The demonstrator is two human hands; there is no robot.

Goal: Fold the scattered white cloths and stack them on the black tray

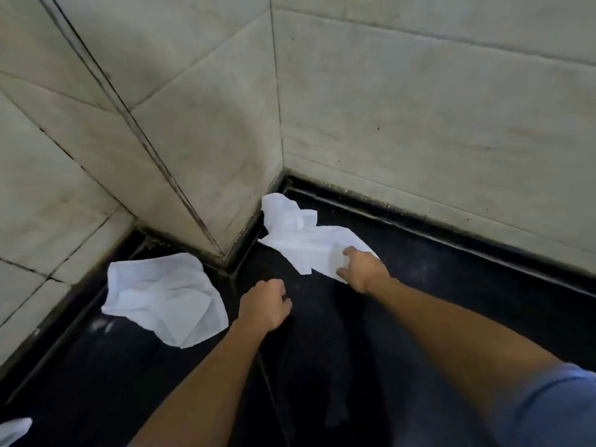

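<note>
Two crumpled white cloths lie on a dark countertop. One cloth stretches out from the wall corner toward the right. My right hand rests on its near end, fingers spread over the fabric. The other cloth lies at the left, beside a jutting wall edge. My left hand hovers between the two cloths with its fingers curled, holding nothing. A bit of a third white cloth shows at the bottom left corner. No black tray is in view.
Pale marble walls close in the counter at the back and left, with a protruding corner between the two cloths. A dark groove runs along the foot of the walls.
</note>
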